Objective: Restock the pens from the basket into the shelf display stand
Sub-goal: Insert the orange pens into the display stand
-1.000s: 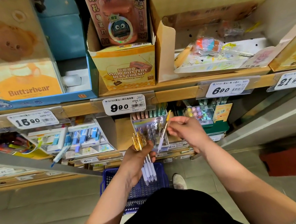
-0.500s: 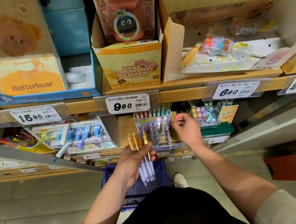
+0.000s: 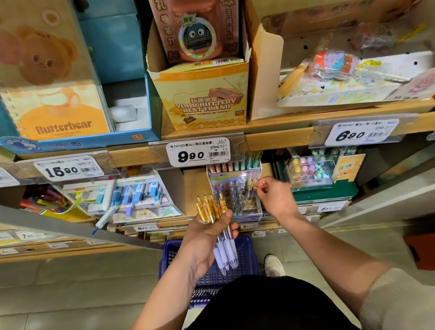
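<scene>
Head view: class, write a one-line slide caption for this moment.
Left hand holds a bunch of pens above the basket; right hand pinches one pen at the display stand.

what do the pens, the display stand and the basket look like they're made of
Pens: glossy plastic, see-through amber tops, pale lilac grips that may be rubber. Display stand: clear hard plastic, probably acrylic; pens show through it. Basket: blue plastic, judging by its moulded grid.

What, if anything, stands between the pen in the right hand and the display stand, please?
Nothing visible does. The right hand pinches the pen right at the display stand, on its right side; the left hand holds its bunch of pens lower, to the left.
</scene>
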`<act>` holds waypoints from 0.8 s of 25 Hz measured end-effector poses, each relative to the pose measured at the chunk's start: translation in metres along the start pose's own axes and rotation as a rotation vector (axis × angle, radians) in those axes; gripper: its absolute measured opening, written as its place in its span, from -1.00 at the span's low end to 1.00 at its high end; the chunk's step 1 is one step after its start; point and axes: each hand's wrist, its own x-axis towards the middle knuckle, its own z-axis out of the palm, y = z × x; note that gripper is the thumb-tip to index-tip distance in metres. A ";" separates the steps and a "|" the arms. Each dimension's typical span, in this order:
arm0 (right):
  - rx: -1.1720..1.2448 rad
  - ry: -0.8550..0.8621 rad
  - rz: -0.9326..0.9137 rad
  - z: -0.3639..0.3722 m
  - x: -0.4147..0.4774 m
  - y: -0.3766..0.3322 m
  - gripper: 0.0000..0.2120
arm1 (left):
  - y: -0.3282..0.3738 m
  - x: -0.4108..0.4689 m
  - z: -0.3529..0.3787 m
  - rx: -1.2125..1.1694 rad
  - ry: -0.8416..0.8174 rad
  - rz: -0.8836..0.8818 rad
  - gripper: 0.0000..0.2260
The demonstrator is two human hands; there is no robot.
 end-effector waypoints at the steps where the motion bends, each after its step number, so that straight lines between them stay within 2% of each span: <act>1: 0.011 -0.022 0.046 -0.001 -0.001 -0.002 -0.91 | 0.000 0.000 0.001 0.001 0.001 0.001 -0.63; 3: 0.021 -0.076 0.149 -0.010 -0.006 -0.006 -0.85 | 0.000 0.000 0.002 0.005 0.009 0.003 -0.65; 5: 0.050 -0.151 0.157 -0.025 -0.017 -0.016 -0.82 | -0.001 0.002 0.001 0.013 0.019 0.006 -0.66; 9: 0.392 -0.476 0.108 -0.049 -0.052 -0.065 -0.68 | -0.005 0.007 0.003 0.104 0.026 0.057 -0.68; 11: 0.488 -0.561 0.144 -0.049 -0.063 -0.086 -0.59 | -0.009 0.009 0.007 0.193 -0.004 0.101 -0.71; 15: 0.595 -0.508 0.200 -0.047 -0.072 -0.095 -0.60 | -0.012 0.010 0.010 0.277 -0.014 0.151 -0.70; 18: 0.814 -0.373 0.228 -0.049 -0.069 -0.084 -0.80 | -0.006 0.010 0.006 0.225 -0.014 0.119 -0.62; 20: 0.866 -0.262 0.240 -0.053 -0.060 -0.071 -0.84 | -0.004 0.013 0.003 0.218 0.048 0.075 -0.64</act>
